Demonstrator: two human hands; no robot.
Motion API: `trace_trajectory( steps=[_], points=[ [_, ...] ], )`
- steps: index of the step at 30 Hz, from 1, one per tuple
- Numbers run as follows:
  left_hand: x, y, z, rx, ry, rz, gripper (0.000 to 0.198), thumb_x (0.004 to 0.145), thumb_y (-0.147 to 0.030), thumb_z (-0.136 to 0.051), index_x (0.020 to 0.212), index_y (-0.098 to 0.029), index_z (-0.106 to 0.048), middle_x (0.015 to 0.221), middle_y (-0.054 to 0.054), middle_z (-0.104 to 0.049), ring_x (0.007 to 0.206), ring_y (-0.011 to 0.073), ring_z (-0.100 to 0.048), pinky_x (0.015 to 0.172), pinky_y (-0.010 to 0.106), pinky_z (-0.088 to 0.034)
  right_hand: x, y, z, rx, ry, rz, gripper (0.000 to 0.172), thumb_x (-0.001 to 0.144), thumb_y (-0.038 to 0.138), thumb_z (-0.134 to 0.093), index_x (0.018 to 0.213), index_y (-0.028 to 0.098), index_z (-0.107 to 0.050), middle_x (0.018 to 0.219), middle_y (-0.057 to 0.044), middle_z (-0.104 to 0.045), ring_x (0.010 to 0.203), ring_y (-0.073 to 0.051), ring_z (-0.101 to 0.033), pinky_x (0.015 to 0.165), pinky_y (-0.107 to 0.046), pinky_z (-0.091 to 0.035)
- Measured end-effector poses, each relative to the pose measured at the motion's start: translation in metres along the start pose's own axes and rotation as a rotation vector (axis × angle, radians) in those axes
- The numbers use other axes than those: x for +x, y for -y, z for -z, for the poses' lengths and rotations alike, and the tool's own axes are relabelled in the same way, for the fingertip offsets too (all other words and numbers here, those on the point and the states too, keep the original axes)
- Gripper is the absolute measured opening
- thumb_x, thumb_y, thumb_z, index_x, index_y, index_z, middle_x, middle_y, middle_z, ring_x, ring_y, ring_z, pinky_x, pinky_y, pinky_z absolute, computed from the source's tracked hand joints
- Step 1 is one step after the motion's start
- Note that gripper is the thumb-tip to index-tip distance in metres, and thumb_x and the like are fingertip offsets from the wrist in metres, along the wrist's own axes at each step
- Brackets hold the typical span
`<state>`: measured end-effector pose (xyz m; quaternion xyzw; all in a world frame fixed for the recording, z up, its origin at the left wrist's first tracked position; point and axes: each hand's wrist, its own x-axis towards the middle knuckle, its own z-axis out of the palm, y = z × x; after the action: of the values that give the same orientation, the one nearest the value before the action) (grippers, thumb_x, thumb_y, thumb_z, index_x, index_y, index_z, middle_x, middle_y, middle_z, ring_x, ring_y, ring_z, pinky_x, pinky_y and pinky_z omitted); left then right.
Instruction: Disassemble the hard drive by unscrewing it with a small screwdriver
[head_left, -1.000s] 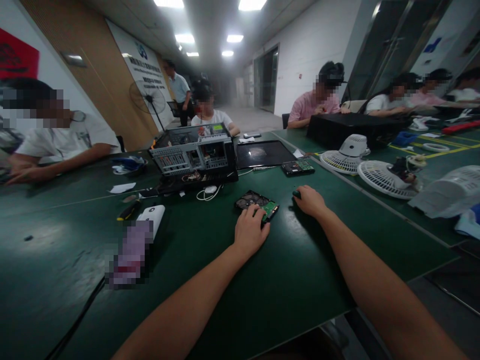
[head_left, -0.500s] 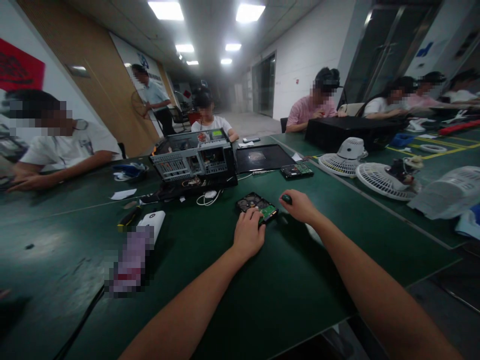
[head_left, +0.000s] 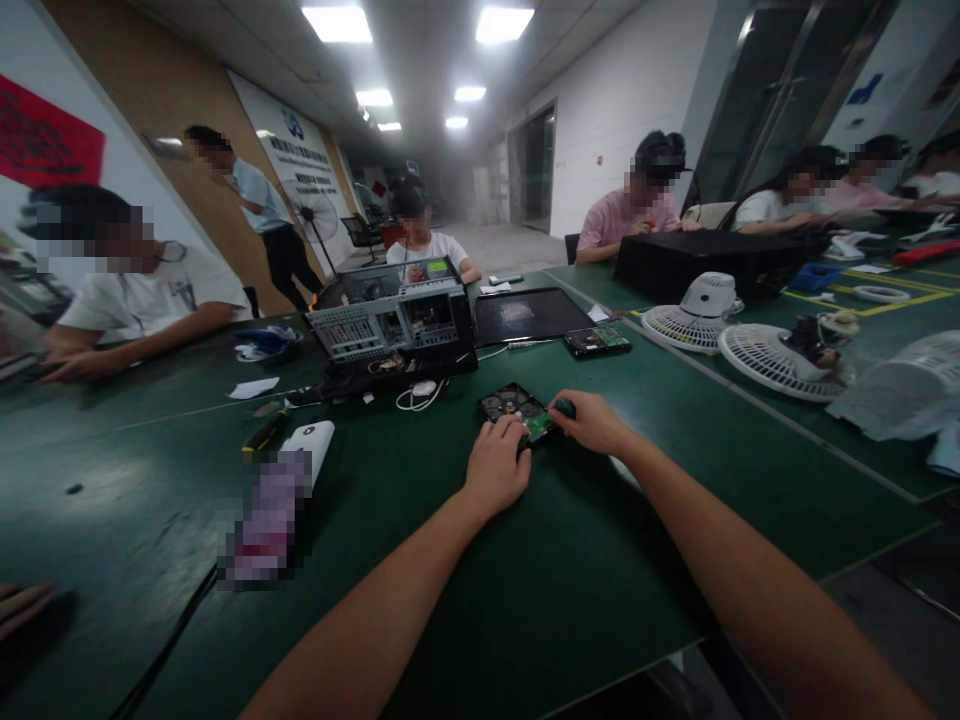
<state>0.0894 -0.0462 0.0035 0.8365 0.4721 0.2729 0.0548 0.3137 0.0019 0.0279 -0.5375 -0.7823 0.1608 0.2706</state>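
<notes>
Fingers of the left hand (head_left: pixel 499 468) lie across the near edge of a hard drive (head_left: pixel 511 402), though whether they grip it cannot be told, as those of the right hand (head_left: pixel 591 424) clasp a dark green handle (head_left: pixel 567 407) (its tip is indistinct) at the drive's right side. The drive rests on a green surface (head_left: pixel 570 560), near an opened computer case (head_left: pixel 349 335).
</notes>
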Motion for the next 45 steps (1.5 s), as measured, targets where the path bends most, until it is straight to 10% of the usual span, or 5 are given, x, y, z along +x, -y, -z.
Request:
trace_trajectory(
  steps=[45],
  points=[
    [-0.002,0.0,0.0,-0.019,0.001,0.059,0.026,0.093,-0.031,-0.068,0.116,-0.023,-0.063,0.135,0.007,-0.06,0.116,0.0287,-0.055,0.102,0.045,-0.048,0.001,-0.01,0.001,-0.013,0.014,-0.021,0.019,0.089,0.037,-0.063,0.086,0.021,-0.072,0.082,-0.003,-0.074,0.073,-0.018,-0.061,0.069,-0.027,-0.043]
  ],
)
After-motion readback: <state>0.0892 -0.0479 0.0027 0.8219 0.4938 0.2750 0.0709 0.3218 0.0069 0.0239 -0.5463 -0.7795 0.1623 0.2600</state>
